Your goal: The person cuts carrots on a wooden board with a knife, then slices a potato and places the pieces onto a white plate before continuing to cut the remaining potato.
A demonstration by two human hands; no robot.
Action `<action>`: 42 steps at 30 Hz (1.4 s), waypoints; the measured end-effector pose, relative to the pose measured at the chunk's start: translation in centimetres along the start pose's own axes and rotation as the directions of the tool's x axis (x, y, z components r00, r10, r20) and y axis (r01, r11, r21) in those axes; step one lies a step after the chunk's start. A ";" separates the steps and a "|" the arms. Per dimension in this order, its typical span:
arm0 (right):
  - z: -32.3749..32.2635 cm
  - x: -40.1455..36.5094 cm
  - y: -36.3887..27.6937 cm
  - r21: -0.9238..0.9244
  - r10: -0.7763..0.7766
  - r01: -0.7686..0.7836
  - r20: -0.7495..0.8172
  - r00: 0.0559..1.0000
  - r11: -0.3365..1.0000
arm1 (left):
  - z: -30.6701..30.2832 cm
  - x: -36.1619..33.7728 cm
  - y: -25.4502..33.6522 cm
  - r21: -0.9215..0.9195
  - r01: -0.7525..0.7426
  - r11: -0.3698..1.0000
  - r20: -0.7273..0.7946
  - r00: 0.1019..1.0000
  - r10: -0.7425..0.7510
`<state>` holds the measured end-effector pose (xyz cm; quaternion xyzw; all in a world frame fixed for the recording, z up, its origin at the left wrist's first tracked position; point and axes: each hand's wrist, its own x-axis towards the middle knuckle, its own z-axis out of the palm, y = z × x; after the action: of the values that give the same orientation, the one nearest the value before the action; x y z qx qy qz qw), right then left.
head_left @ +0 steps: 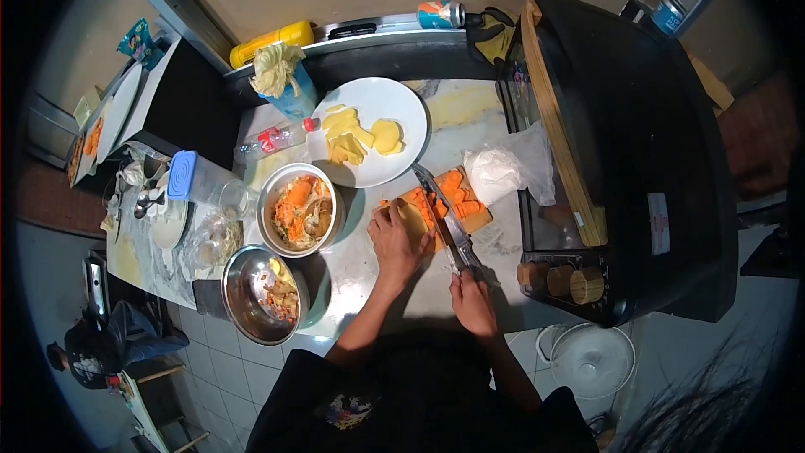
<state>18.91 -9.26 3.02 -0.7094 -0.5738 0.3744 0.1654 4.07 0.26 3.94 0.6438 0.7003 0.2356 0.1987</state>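
Observation:
My left hand has its fingertips pressed on a yellow potato piece, holding it on a small wooden cutting board. My right hand grips a large knife by its handle. The blade stretches away from me across the board, just right of the potato. Chopped orange carrot pieces lie on the board beyond the blade. Behind the board, a white plate holds flat yellow potato slices.
Left of my hands stand a white pot of mixed food and a steel bowl with scraps. A bag of white powder sits by the black oven at right. A plastic bottle lies behind. Another person is far left.

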 end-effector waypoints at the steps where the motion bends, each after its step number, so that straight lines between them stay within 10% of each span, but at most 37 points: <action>1: 0.0 0.0 0.0 0.003 0.010 -0.010 0.004 1.000 1.000 | 0.1 -0.1 -0.1 0.001 -0.001 1.000 0.003 1.000 0.001; 42: -0.2 -0.2 -0.3 0.000 0.006 -0.006 -0.072 0.997 1.000 | 1.4 0.1 -0.7 0.053 -0.124 0.991 -0.097 0.987 0.129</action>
<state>18.86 -9.29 3.45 -0.7243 -0.5653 0.3489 0.1845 4.28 0.41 2.38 0.6789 0.6724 0.2634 0.1328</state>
